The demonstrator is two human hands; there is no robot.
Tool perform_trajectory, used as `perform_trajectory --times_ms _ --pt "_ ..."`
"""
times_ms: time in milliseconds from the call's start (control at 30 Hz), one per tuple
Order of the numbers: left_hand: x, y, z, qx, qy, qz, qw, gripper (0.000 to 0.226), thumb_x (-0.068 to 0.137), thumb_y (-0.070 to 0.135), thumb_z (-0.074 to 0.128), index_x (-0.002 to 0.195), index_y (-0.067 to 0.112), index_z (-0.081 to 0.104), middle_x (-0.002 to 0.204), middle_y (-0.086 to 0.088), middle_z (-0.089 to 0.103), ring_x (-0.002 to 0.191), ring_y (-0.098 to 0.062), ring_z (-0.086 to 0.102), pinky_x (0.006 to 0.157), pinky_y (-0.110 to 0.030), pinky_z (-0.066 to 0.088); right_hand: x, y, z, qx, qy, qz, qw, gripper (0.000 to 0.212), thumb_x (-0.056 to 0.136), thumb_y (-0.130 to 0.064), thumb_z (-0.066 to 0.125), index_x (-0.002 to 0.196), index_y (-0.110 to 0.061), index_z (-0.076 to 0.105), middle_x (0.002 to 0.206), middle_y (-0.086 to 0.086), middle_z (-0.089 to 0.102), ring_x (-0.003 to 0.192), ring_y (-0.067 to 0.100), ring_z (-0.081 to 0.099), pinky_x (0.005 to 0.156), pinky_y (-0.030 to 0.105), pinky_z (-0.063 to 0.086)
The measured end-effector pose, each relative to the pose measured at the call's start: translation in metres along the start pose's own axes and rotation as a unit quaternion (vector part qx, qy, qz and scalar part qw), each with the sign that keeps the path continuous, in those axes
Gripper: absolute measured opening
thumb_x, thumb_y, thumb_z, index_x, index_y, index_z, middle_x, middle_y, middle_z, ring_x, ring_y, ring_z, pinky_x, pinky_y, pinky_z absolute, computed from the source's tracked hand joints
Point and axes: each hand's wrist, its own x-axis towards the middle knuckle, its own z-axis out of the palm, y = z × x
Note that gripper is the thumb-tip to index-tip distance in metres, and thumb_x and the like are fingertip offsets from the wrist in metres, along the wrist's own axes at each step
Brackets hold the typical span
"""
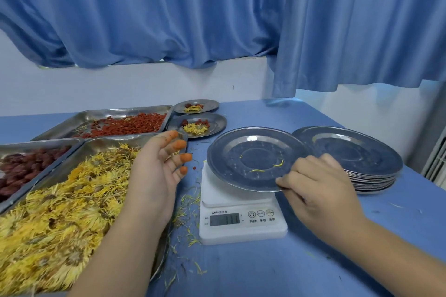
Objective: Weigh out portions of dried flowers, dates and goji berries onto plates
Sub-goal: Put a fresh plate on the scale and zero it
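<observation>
Right hand (313, 183) pinches near rim of empty steel plate (253, 152), tilted on scale (241, 214). Left hand (156, 169) spread, empty, over dried flowers tray (60, 212). Plate thin, stiff, likely slippery: grip rim. Flowers light, brittle: pick loosely.

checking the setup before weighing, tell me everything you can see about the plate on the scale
The plate is round, shallow and dull grey, metal by the look of it, with a wide rim and a flat ringed centre. It sits on the white scale and overhangs the platform all round. The right hand pinches its near right rim. Only a few loose yellow petals lie in it. Its right edge overlaps the stack of plates in view; contact is unclear.
</observation>
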Motion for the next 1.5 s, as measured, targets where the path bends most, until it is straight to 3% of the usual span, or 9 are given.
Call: perform_trajectory --times_ms 400,567,633,767,900,1100,1233,1367,1500 --pt "0.000 0.000 0.004 0.022 -0.025 -0.021 0.999 0.015 0.093 0.022 0.051 0.098 0.015 0.063 0.069 0.004 0.066 0.056 -0.012 0.059 0.054 -0.024 0.044 -0.003 -0.006 0.012 -0.007 -0.030 -0.009 0.999 0.023 0.060 0.009 0.075 0.065 -0.013 0.069 0.060 0.001 0.057 0.050 0.025 0.052 0.052 0.033 0.040" --pt "-0.001 0.000 0.005 0.030 -0.023 -0.024 0.999 0.017 0.094 0.022 0.050 0.100 0.015 0.064 0.071 0.003 0.065 0.057 -0.012 0.058 0.054 -0.024 0.044 -0.002 -0.010 0.009 0.037 -0.111 0.014 0.993 0.010 0.074 -0.016 0.073 0.085 -0.015 0.072 0.077 -0.001 0.065 0.062 0.025 0.060 0.057 0.037 0.046" --pt "-0.001 0.000 0.005 0.031 -0.023 -0.024 0.999 0.017 0.094 0.022 0.050 0.100 0.015 0.064 0.071 0.003 0.064 0.058 -0.012 0.058 0.054 -0.024 0.044 -0.002 -0.010 0.004 0.058 -0.125 0.029 0.990 0.015 0.079 -0.026 0.067 0.088 -0.015 0.072 0.079 -0.002 0.065 0.066 0.023 0.062 0.059 0.037 0.047" --pt "-0.001 0.000 0.004 0.032 -0.025 -0.023 0.999 0.016 0.094 0.022 0.050 0.099 0.015 0.064 0.070 0.004 0.064 0.056 -0.012 0.058 0.053 -0.023 0.044 0.001 -0.008 -0.009 0.115 -0.152 0.043 0.981 0.016 0.084 -0.029 0.063 0.090 -0.017 0.071 0.083 -0.006 0.064 0.071 0.016 0.061 0.065 0.032 0.048" --pt "-0.002 0.000 0.004 0.036 -0.026 -0.020 0.999 0.016 0.095 0.021 0.049 0.099 0.015 0.063 0.070 0.004 0.063 0.056 -0.011 0.057 0.052 -0.022 0.044 0.004 0.002 -0.021 0.191 -0.186 0.069 0.961 0.014 0.087 -0.032 0.059 0.084 -0.023 0.069 0.073 -0.017 0.055 0.068 0.002 0.054 0.064 0.022 0.044" --pt "-0.001 0.000 0.004 0.046 -0.028 -0.019 0.998 0.016 0.095 0.021 0.049 0.098 0.016 0.064 0.072 0.003 0.063 0.059 -0.012 0.056 0.056 -0.024 0.043 0.001 0.016 -0.023 0.181 -0.308 0.092 0.930 0.035 0.085 -0.056 0.047 0.072 -0.029 0.064 0.060 -0.009 0.057 0.059 0.010 0.052 0.057 0.031 0.046" --pt "-0.001 -0.001 0.004 0.045 -0.024 -0.018 0.999 0.017 0.095 0.021 0.048 0.097 0.016 0.064 0.071 0.004 0.064 0.058 -0.012 0.057 0.056 -0.024 0.043 0.001 0.012 -0.022 0.197 -0.347 0.081 0.913 0.027 0.083 -0.057 0.051 0.084 -0.035 0.066 0.066 -0.014 0.060 0.063 0.007 0.054 0.057 0.026 0.046" --pt "-0.001 -0.001 0.004 0.047 -0.025 -0.015 0.998 0.016 0.094 0.021 0.049 0.097 0.016 0.064 0.071 0.004 0.064 0.057 -0.012 0.057 0.056 -0.023 0.043 0.000 0.008 -0.023 0.207 -0.395 0.070 0.892 0.036 0.081 -0.065 0.045 0.102 -0.040 0.062 0.068 -0.018 0.057 0.066 0.003 0.055 0.060 0.024 0.047" --pt "-0.002 -0.001 0.004 0.050 -0.026 -0.015 0.998 0.015 0.093 0.021 0.050 0.095 0.016 0.065 0.070 0.005 0.064 0.056 -0.012 0.057 0.056 -0.023 0.042 0.000 0.005 -0.022 0.219 -0.404 0.095 0.883 0.033 0.080 -0.064 0.048 0.098 -0.041 0.064 0.066 -0.014 0.058 0.061 0.007 0.053 0.055 0.023 0.044"
